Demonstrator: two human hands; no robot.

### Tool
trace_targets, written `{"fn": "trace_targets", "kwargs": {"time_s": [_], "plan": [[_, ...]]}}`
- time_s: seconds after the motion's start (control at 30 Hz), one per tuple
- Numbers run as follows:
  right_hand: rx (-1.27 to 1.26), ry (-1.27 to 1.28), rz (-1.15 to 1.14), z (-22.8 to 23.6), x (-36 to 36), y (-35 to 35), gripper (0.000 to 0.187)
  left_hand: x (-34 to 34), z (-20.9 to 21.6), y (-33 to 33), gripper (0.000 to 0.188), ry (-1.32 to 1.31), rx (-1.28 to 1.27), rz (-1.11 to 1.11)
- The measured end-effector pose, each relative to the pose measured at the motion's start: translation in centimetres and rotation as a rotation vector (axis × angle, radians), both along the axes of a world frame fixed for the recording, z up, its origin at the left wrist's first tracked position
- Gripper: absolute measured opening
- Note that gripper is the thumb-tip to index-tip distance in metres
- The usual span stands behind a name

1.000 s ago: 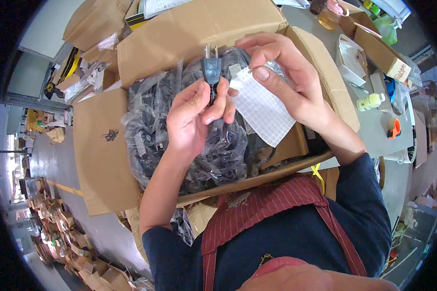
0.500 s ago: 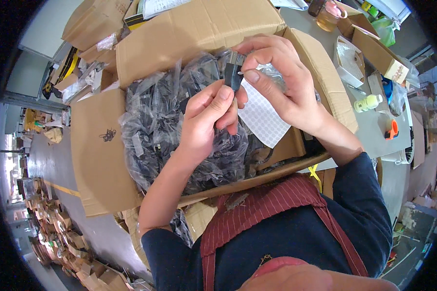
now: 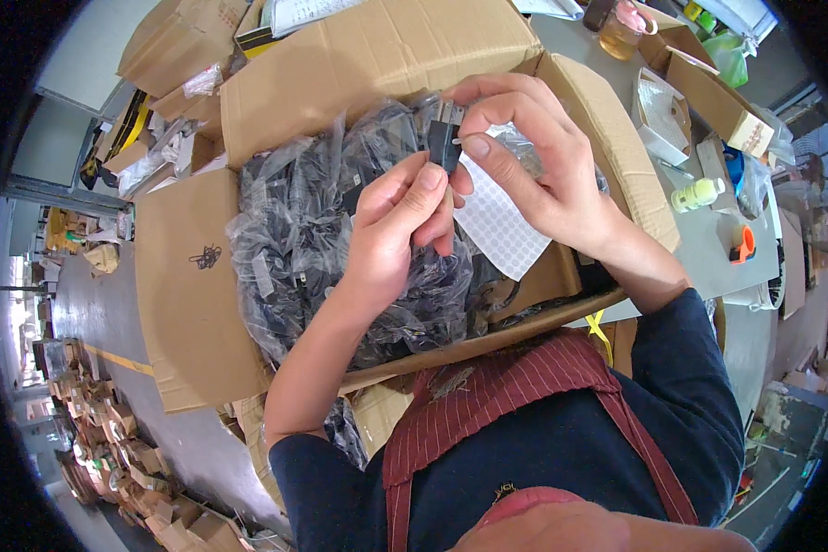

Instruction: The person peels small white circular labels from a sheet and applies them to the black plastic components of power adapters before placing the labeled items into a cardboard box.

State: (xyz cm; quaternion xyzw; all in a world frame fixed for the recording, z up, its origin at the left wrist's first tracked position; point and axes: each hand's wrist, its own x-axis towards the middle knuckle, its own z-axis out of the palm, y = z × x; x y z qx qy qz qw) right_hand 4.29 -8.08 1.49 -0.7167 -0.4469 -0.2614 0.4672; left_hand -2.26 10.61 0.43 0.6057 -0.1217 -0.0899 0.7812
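hands, left and right, grip black plug and white label sheet above cardboard box.

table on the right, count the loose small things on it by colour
pale yellow-green bottle: 1
orange and black tool: 1
amber glass jar: 1
green bag: 1
blue item: 1
total: 5

One black plug, one sticker sheet, one open carton, perhaps dozens bagged cables.
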Motion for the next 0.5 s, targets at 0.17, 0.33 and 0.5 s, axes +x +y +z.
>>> {"fn": "trace_targets", "kwargs": {"time_s": [0.17,0.33,0.5], "plan": [[-0.003,-0.046,-0.05,-0.22,-0.25,0.26,0.015,-0.22,0.08,-0.05,0.036,0.0,0.012,0.009],[-0.037,-0.141,-0.11,-0.34,-0.23,0.34,0.017,-0.42,-0.07,-0.25,0.037,-0.017,0.013,0.014],[-0.05,-0.194,-0.144,0.27,-0.58,-0.05,0.016,-0.72,0.16,-0.57,0.038,-0.024,0.041,0.023]]}}
